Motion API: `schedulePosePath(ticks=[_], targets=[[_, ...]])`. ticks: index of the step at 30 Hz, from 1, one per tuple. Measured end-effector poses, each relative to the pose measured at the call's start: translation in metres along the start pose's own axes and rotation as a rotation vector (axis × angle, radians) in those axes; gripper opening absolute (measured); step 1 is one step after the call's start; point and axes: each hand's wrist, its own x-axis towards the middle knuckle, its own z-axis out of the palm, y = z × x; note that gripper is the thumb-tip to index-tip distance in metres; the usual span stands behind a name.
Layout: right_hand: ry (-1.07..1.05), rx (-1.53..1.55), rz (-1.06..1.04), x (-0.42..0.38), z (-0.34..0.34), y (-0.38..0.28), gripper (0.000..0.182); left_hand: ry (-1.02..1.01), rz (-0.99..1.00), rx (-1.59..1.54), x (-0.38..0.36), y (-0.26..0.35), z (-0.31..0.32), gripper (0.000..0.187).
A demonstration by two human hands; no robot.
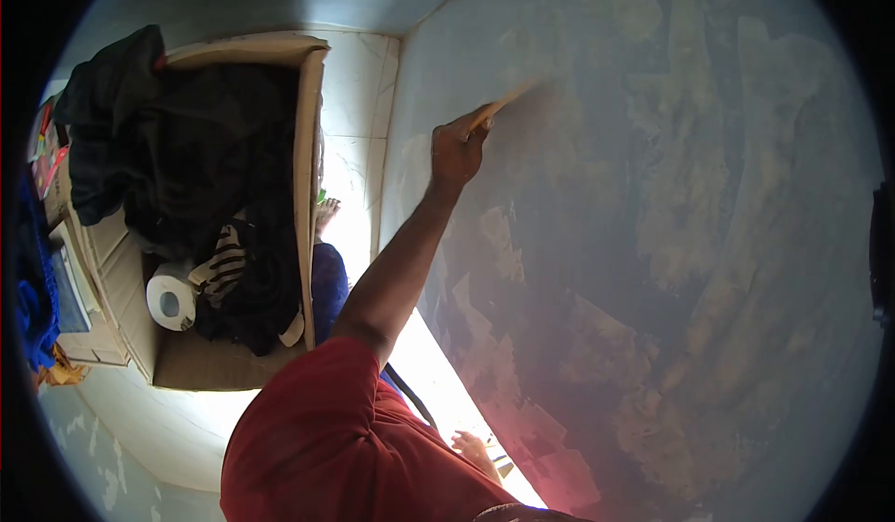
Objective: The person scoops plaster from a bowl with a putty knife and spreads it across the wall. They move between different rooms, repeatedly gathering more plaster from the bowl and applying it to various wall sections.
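Observation:
My left hand reaches out to the blue-grey wall, fingers closed around a thin, flat tan tool seen nearly edge-on. Its far end lies right at the wall surface, beside a dark blurred shadow. What kind of tool it is, I cannot tell. Pale, uneven filler patches cover much of the wall. Low in the view, my right hand shows partly beyond my red shirt, washed out by bright light, with its fingers apart.
Left of my arm stands an open cardboard box holding dark clothing and a white toilet roll. A bare foot shows past the box on the pale tiled floor. Blue cloth hangs at the left edge.

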Motion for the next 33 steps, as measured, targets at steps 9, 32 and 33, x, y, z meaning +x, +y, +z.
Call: schedulePosePath(ticks=[9, 32, 33], targets=[[0.303, 0.225, -0.073, -0.023, 0.004, -0.023, 0.053, 0.250, 0.338, 0.182, 0.169, -0.034, 0.035, 0.023], [0.256, -0.199, -0.369, 0.022, 0.001, 0.027, 0.050, -0.494, -0.274, 0.195, -0.292, -0.058, -0.130, 0.030], [0.275, -0.240, -0.438, 0.023, 0.003, 0.024, 0.050, -0.381, -0.385, 0.060, -0.313, -0.067, -0.139, 0.022]])
